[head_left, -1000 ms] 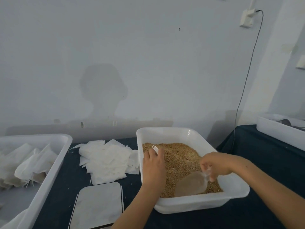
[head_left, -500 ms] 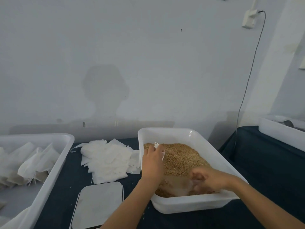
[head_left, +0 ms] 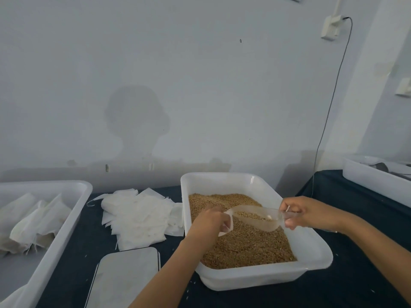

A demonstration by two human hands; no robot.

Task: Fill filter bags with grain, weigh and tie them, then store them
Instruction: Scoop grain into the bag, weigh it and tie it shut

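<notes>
1. Two bare hands are seen over a white plastic tub point(head_left: 311, 247) w/ grain point(head_left: 249, 245) heaped inside, approx. centre-right on a dark-covered table point(head_left: 355, 285).
2. Left hand point(head_left: 208, 225) is curled round a small white filter bag point(head_left: 228, 221); bag mouth is held up at the scoop's front lip, just above the grain surface.
3. Right hand point(head_left: 304, 212) is closed on the handle of a clear plastic scoop point(head_left: 258, 216); thumb & fingers are pinched round the handle end.
4. Scoop is held roughly level betw. the two hands, above the grain; some grain is seen lying in its bowl.
5. Scoop tip is met by the bag opening; whether they actually touch can't be told.
6. Stack of empty white filter bags point(head_left: 138, 216) is laid flat on the table, just beside the tub's left wall.
7. Flat silver scale point(head_left: 126, 276) is placed in front of that stack, near the left forearm; its display isn't visible.
8. Second white tub point(head_left: 66, 221) is seen at far left w/ filled bags point(head_left: 33, 223) lying inside, well apart from the grain tub.
9. Third white tub point(head_left: 373, 181) is partly seen at far right; contents can't be made out.
10. Wall socket point(head_left: 331, 27) w/ a cable hanging down is seen upper right.
</notes>
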